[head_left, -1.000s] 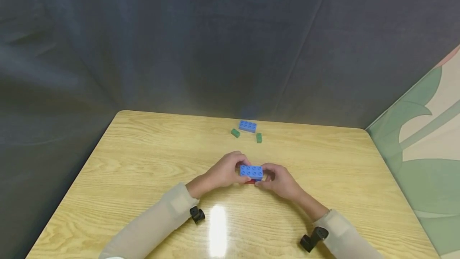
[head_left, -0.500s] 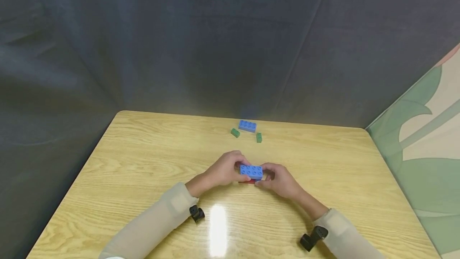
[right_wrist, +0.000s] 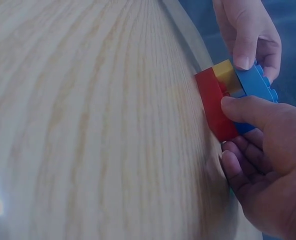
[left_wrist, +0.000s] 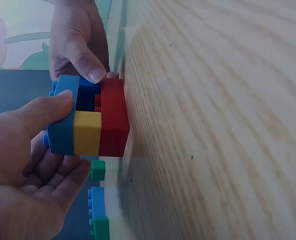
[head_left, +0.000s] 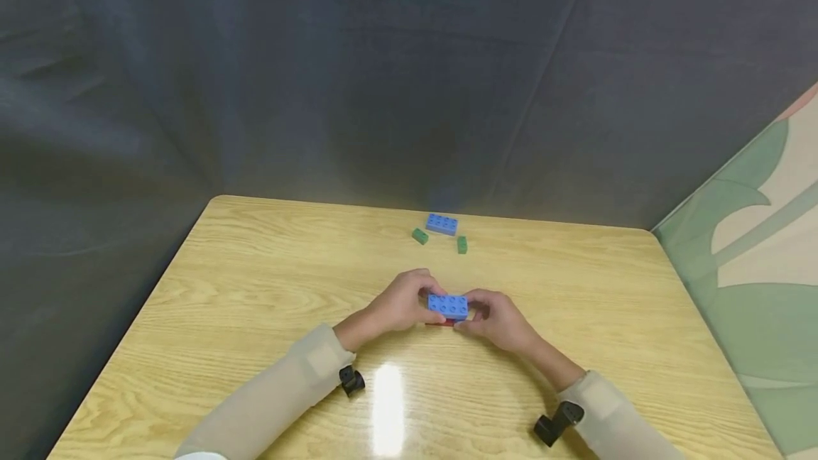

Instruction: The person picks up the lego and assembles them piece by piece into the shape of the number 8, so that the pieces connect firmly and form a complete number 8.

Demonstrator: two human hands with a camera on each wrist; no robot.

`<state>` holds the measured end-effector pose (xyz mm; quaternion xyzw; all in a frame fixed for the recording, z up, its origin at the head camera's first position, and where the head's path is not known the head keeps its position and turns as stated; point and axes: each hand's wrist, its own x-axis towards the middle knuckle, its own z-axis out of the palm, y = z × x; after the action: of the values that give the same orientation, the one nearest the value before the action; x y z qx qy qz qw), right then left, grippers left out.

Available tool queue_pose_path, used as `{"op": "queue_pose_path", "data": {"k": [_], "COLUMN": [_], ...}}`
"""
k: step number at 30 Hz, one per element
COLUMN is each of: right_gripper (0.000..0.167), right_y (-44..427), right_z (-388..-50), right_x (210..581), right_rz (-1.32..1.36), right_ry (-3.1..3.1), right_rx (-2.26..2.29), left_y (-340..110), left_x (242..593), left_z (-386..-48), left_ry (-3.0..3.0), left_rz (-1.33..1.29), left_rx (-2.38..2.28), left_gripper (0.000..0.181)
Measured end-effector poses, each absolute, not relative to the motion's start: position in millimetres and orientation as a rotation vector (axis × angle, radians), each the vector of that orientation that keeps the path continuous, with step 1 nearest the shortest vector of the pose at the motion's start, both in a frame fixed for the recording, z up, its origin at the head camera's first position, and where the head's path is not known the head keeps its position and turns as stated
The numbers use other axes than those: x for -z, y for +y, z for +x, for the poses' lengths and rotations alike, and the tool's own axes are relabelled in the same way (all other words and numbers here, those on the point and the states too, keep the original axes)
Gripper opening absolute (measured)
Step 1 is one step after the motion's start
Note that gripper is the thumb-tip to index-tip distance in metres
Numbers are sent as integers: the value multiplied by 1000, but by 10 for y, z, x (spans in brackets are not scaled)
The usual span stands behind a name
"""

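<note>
A small stack of toy bricks stands between the two hands. A long blue brick tops it, studs up. Below, in the left wrist view, come a yellow brick on one side and a darker blue brick on the other, with a gap between. A long red brick forms the base, at or just above the tabletop. My left hand pinches the top blue brick at its left end. My right hand grips the stack's right end, its thumb at the darker blue brick; some fingertips are hidden.
Farther back on the wooden table lie a loose blue brick and two small green bricks, one to the left and one to the right. A dark curtain hangs behind the table's far edge.
Both hands stay at the stack with almost no movement. Slightly more of the red brick shows under the left thumb than a second ago.
</note>
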<state>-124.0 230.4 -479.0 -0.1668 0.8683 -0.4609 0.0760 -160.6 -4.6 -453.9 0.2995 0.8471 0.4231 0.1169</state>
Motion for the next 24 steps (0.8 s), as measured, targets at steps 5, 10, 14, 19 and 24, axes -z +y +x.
{"op": "queue_pose_path", "data": {"k": [5, 10, 14, 19, 24], "right_gripper": [34, 35, 36, 37, 42], "right_y": [2307, 2302, 2300, 2362, 2473], "right_z": [-1229, -1217, -1222, -1262, -1297], "right_x": [4769, 4761, 4761, 4761, 4686], "right_rz": [-509, -516, -541, -578, -620], "right_ry": [2596, 2589, 2574, 2544, 2507], "right_rx": [1375, 1377, 1374, 1352, 1318], "left_y": [-48, -57, -66, -61, -64], "left_x": [4573, 4607, 4632, 4646, 4648], "left_z": [-1591, -1565, -1556, -1558, -1546], "left_ry": [2469, 2462, 2452, 2433, 2424], "left_rz": [845, 786, 759, 746, 728], "left_rx": [-1285, -1344, -1389, -1424, -1430], "left_gripper": [35, 34, 33, 32, 32]}}
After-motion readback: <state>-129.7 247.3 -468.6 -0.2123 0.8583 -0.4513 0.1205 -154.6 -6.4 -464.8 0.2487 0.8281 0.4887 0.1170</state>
